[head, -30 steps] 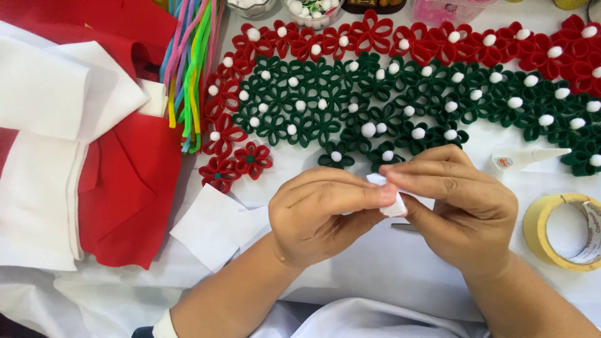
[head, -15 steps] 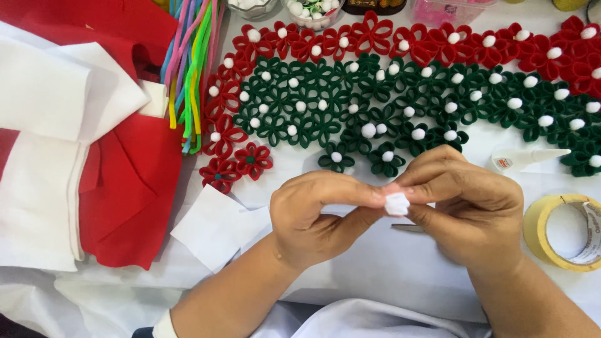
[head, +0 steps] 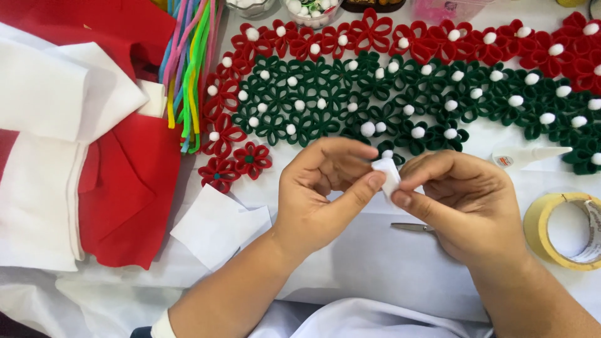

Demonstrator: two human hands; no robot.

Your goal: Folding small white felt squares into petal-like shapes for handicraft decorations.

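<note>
Both hands pinch one small white piece of felt (head: 388,174) between them: the left hand (head: 322,191) presses it with thumb and forefinger from one side, the right hand (head: 466,203) with thumb and fingertips from the other, so each grip is narrow and closed on the felt. It is held in the air above the white table covering (head: 375,263), just in front of the mat of green and red looped felt flowers with white pom-pom centres (head: 400,81). A pair of scissors (head: 413,227) lies partly hidden under the right hand, a roll of yellow tape (head: 563,231) sits to its right, and a white glue tube (head: 529,155) rests near the mat. Since the piece is so small and soft, I judge it could slip or unfold if either pinch loosens.
</note>
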